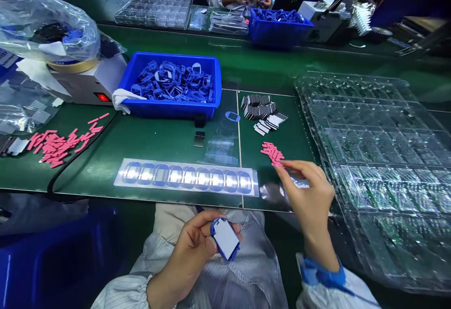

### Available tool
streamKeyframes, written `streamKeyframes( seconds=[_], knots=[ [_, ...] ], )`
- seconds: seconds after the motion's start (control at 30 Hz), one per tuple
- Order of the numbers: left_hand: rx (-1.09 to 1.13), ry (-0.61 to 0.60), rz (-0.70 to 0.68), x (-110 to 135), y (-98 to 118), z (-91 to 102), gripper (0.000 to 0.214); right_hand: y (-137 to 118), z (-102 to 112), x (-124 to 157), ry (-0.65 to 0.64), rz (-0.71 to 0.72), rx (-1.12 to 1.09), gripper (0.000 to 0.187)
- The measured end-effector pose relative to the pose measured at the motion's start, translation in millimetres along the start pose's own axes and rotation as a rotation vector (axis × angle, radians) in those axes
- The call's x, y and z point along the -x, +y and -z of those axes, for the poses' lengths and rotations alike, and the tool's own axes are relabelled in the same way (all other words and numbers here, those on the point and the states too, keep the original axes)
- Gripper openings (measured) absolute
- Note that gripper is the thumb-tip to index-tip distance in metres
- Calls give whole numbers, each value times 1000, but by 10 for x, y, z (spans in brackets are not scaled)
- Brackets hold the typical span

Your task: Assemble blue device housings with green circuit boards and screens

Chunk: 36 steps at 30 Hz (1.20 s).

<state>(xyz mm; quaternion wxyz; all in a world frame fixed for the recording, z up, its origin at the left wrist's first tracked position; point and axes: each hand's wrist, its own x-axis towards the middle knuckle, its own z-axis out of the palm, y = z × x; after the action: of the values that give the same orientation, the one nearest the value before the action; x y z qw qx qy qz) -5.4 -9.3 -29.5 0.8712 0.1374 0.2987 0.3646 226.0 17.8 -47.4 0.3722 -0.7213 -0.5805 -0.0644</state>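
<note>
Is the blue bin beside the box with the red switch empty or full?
Not empty: many small blue parts lie heaped inside the blue bin, hiding most of its floor.

Your left hand [192, 252] holds a blue plastic piece [225, 239], slanted, with its upper end leaning to your left and a flat white panel [227, 236] covering most of the face turned up to you. By the thumb and forefinger of your right hand [312, 197] lies a small pile of pink strips [271, 152], short, narrow and flat, heaped loosely at mixed angles on the green table [169, 135]
</note>
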Motion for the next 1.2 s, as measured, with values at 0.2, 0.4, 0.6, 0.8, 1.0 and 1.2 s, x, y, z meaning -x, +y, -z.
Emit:
streamKeyframes(
  seconds=[0.2, 0.4, 0.6, 0.8, 1.0, 1.2],
  knots=[
    [-18, 53, 36, 57, -54, -4, 30, 160, -369, -265, -34, 33, 219, 29],
    [-34, 106, 28, 82, 42, -25, 31, 128, -414, -292, -93, 133, 369, 26],
    [-30, 123, 42, 84, 110, -83, 31, 134, -308, -239, -103, 217, 368, 22],
    [-20, 112, 30, 88, 94, -54, 31, 200, -215, -191, -40, 270, 289, 15],
    [26, 95, 48, 63, 48, -20, 30, -232, 152, -40, -25, 171, -332, 9],
    [120, 53, 51, 24, 9, -69, 27, -645, 351, 225, -376, 321, -774, 15]
  ],
)
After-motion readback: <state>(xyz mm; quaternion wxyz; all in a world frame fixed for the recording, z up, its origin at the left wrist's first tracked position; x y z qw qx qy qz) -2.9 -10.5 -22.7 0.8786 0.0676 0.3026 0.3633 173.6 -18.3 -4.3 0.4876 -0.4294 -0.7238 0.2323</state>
